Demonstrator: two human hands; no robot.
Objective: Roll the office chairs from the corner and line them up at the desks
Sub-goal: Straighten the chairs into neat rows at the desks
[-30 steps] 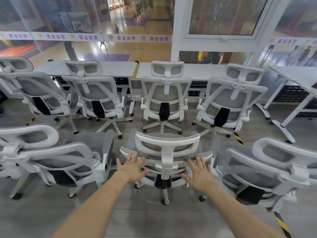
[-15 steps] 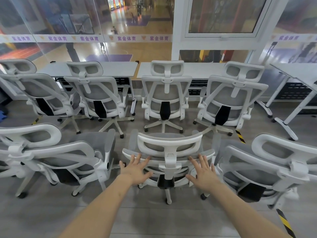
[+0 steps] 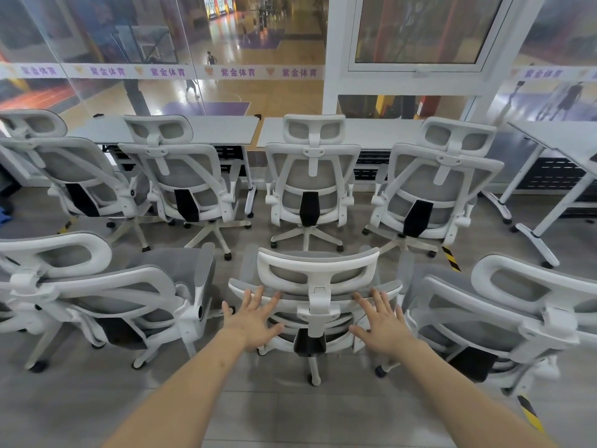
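Observation:
A white-framed office chair with grey mesh (image 3: pixel 318 273) stands right in front of me, its back toward me. My left hand (image 3: pixel 252 318) and my right hand (image 3: pixel 379 321) lie with spread, straight fingers against the upper edge of its backrest, one on each side of the headrest post. Several matching chairs stand in a row at two white desks, the left desk (image 3: pixel 213 129) and the right desk (image 3: pixel 381 132), along the glass wall. One more chair (image 3: pixel 106 292) stands to my left and another chair (image 3: pixel 504 305) to my right.
A third white desk (image 3: pixel 565 140) on castor legs stands at the right. Yellow-black tape marks (image 3: pixel 450 258) lie on the grey floor. The glass wall overlooks a sports court below. Bare floor stretches behind the middle chair toward me.
The middle chair and my hands have shifted slightly forward and lower in view; my fingers stay spread against its backrest.

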